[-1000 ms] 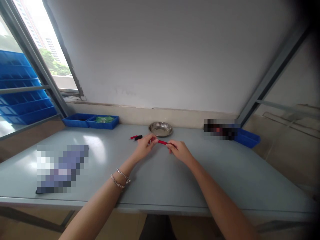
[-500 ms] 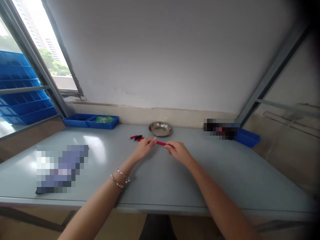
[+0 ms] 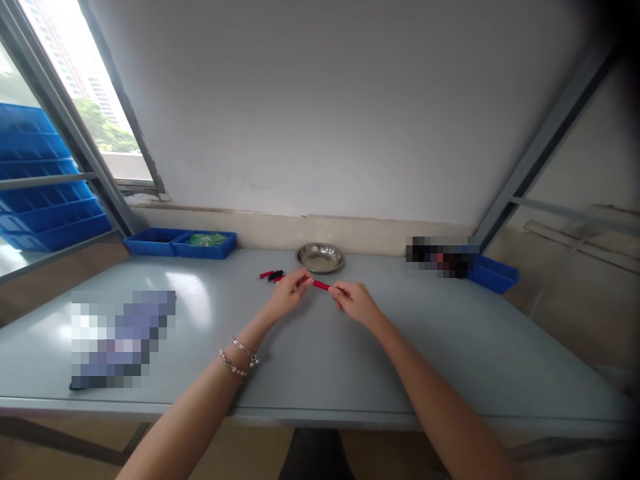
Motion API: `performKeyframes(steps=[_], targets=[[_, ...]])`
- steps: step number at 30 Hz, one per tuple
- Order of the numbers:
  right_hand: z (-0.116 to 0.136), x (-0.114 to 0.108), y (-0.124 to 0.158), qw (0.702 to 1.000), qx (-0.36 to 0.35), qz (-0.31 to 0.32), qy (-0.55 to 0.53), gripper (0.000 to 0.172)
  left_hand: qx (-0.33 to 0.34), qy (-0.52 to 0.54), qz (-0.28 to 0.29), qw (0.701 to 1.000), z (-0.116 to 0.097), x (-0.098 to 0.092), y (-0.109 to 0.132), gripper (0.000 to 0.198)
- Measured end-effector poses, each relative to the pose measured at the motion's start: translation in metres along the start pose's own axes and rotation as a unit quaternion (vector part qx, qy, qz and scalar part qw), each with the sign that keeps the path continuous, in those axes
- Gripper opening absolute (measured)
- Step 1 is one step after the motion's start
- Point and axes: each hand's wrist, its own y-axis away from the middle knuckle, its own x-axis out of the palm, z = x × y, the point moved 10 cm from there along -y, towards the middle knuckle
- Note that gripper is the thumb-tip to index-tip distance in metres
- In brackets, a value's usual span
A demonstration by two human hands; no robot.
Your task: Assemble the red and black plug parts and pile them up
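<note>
Both my hands meet over the middle of the grey table [image 3: 310,360]. My left hand [image 3: 289,293], with bracelets on its wrist, is closed, its fingertips pinching one end of a short red rod-like part [image 3: 322,285]. My right hand [image 3: 353,301] is closed on the other end of that same red part. Just left of my left hand lie a few small red and black pieces [image 3: 273,275] on the table.
A round steel dish [image 3: 320,257] stands behind my hands near the wall. Two blue bins [image 3: 179,243], one holding something green, sit at the back left; another blue bin [image 3: 493,274] at the back right. A blurred flat object [image 3: 120,337] lies near the left front edge.
Half a second ago my left fingers had come off the red part; now they pinch its end again. My right hand has barely moved.
</note>
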Motion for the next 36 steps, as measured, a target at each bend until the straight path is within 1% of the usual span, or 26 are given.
performKeyframes(steps=[3, 7, 11, 13, 15, 18, 22, 25, 31, 36], targets=[[-0.003, 0.001, -0.001, 1.0, 0.007, 0.002, -0.006, 0.03, 0.001, -0.012, 0.003, 1.0, 0.0, 0.001, 0.0, 0.024], [0.001, -0.002, 0.0, 1.0, -0.005, -0.006, 0.019, 0.029, -0.042, -0.037, 0.02, 0.998, 0.009, 0.004, -0.001, 0.033], [0.009, -0.004, 0.002, 0.999, -0.032, -0.01, 0.04, 0.028, -0.087, -0.001, 0.039, 0.995, 0.017, 0.008, 0.0, 0.041], [0.01, -0.004, 0.002, 0.998, -0.036, -0.008, 0.042, 0.028, -0.099, 0.019, 0.046, 0.994, 0.018, 0.009, 0.001, 0.042], [0.011, -0.004, 0.002, 0.999, -0.032, -0.008, 0.04, 0.028, -0.086, 0.023, 0.039, 0.995, 0.013, 0.006, 0.001, 0.041], [0.011, -0.005, 0.002, 0.999, -0.019, -0.01, 0.038, 0.03, -0.04, 0.016, 0.02, 0.999, 0.003, 0.002, 0.0, 0.033], [0.009, -0.007, 0.002, 0.999, -0.016, -0.012, 0.04, 0.03, -0.003, 0.018, 0.018, 1.0, -0.003, 0.002, 0.0, 0.024], [0.006, -0.005, 0.001, 0.999, -0.017, -0.006, 0.042, 0.03, -0.011, 0.013, 0.026, 1.0, 0.001, 0.005, 0.0, 0.024], [0.007, -0.005, 0.002, 0.999, -0.012, -0.006, 0.039, 0.03, -0.043, 0.0, 0.04, 0.998, 0.011, 0.008, 0.0, 0.033], [0.007, -0.004, 0.002, 0.999, -0.016, -0.009, 0.035, 0.03, -0.061, 0.004, 0.048, 0.997, 0.013, 0.009, 0.0, 0.036]])
